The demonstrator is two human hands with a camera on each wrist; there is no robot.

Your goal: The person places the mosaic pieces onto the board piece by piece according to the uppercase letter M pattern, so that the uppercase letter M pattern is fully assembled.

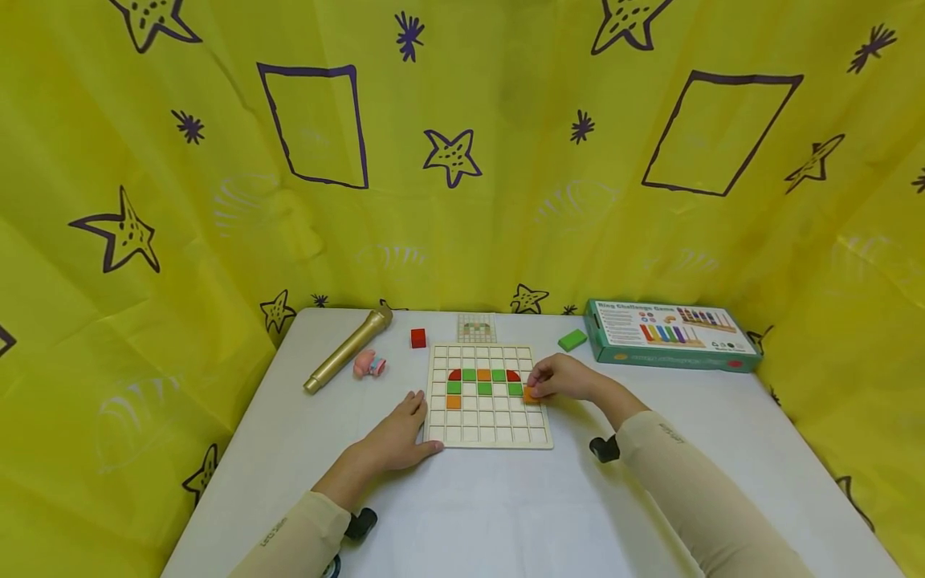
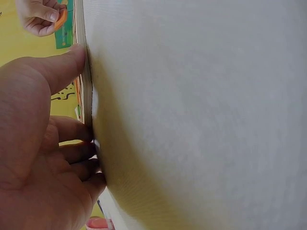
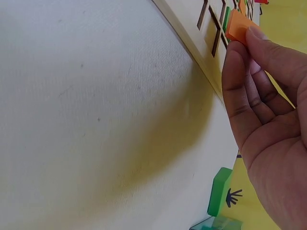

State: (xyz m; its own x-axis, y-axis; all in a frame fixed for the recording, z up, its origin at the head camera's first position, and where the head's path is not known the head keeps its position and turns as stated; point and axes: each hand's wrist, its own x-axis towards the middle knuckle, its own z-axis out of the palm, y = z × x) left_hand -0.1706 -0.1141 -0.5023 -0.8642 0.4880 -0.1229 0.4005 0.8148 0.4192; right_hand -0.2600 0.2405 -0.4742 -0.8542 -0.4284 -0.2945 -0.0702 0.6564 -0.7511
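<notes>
A pale wooden grid board point(image 1: 491, 433) lies on the white table, with red, green and orange tiles set in its upper cells. My right hand point(image 1: 564, 377) pinches an orange square tile point(image 3: 240, 26) between thumb and fingertips, over the board's right edge next to a green tile point(image 1: 515, 389). My left hand point(image 1: 393, 433) rests at the board's lower left, its thumb at the front edge and its fingers by the left side. In the left wrist view, the left hand's thumb and fingertips touch the board's edge point(image 2: 86, 91).
Behind the board lies a small pattern card point(image 1: 477, 319). A red cube point(image 1: 418, 338), a pink figure point(image 1: 368, 364) and a gold microphone point(image 1: 350, 349) sit on the left. On the right are a green block point(image 1: 572, 339) and a game box point(image 1: 672, 353) by the yellow curtain point(image 1: 491, 217).
</notes>
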